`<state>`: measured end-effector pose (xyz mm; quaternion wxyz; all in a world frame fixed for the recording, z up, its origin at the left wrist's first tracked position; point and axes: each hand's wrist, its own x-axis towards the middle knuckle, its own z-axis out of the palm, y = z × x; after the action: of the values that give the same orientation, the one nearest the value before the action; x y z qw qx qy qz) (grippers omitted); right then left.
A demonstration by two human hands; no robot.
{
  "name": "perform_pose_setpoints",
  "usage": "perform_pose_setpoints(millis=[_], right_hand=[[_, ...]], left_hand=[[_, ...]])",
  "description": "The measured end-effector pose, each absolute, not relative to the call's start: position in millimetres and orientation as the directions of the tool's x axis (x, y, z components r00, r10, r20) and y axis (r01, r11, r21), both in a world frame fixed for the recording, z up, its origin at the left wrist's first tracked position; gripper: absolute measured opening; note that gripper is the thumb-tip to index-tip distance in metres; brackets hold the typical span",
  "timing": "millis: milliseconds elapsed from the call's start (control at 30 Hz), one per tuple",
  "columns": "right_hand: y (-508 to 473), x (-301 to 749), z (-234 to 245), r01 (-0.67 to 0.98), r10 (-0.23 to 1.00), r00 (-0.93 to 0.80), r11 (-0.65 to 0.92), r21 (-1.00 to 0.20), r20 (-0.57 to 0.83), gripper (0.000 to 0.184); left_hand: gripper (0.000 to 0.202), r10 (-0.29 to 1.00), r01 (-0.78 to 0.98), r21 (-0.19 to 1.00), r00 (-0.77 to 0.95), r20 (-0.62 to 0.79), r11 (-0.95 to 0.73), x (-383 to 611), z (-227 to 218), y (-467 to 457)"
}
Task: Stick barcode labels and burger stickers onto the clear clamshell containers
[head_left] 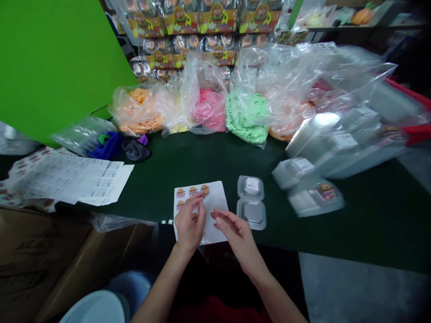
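A white sticker sheet [215, 199] with small burger stickers lies at the near edge of the dark green table [188, 157]. My left hand [189, 222] rests on the sheet, fingers curled and pinched over the stickers; what they hold is too small to make out. My right hand [232, 229] hovers just right of it over the sheet's lower edge, fingers loosely bent and apart, nothing in them. An open clear plastic clamshell box [251, 202] lies flat to the right of the sheet.
Clear bags of orange [139, 110], pink [208, 110] and green [247, 116] pieces line the back. Stacks of clamshell boxes [313, 188] in plastic sit right. Label sheets [67, 177] lie left. Cardboard boxes [43, 264] stand below the table's left edge.
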<state>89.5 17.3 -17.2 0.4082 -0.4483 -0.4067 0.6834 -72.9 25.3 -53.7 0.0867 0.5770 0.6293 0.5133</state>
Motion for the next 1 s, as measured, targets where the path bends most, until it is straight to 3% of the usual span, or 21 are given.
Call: perform_pose_setpoints(millis=[67,167,267,400,567,767,867,1000], right_hand=[[25,82,-21,-0.315,0.917,-0.271,-0.372,-0.873,-0.293,0.043],[29,83,-25,-0.357,0.931,-0.239,-0.349,-0.866,-0.277,0.033],[29,94,-28,-0.318,0.928,-0.211,-0.362,-0.876,-0.307,0.029],[29,109,-29,-0.269,0.925,-0.239,-0.356,-0.895,-0.296,0.028],[25,115,-28,-0.225,0.927,-0.300,-0.298,-0.928,-0.225,0.022],[13,137,-18,-0.268,0.926,-0.239,-0.352,-0.897,-0.292,0.048],[4,166,-18,-0.254,0.934,-0.122,-0.357,-0.899,-0.336,0.042],[1,205,-29,-0.207,0.934,0.079,-0.327,-0.922,-0.349,0.036]], left_hand=[[0.016,0.802,0.736,0.596,-0.124,0.584,-0.321,-64,-47,13],[0.023,0.808,0.740,0.533,0.025,0.588,-0.410,-55,-40,-2],[0.024,0.860,0.696,0.621,-0.010,0.511,-0.361,-54,-30,-6],[0.024,0.943,0.569,0.802,-0.130,0.307,-0.183,-59,-11,9],[0.009,0.995,0.402,0.912,-0.005,0.095,-0.085,-59,0,30],[0.013,0.972,0.419,0.891,-0.073,0.223,-0.173,-46,11,34],[0.015,0.969,0.415,0.888,-0.053,0.243,-0.200,-36,23,44],[0.016,0.988,0.371,0.916,0.086,0.131,-0.154,-15,26,63]])
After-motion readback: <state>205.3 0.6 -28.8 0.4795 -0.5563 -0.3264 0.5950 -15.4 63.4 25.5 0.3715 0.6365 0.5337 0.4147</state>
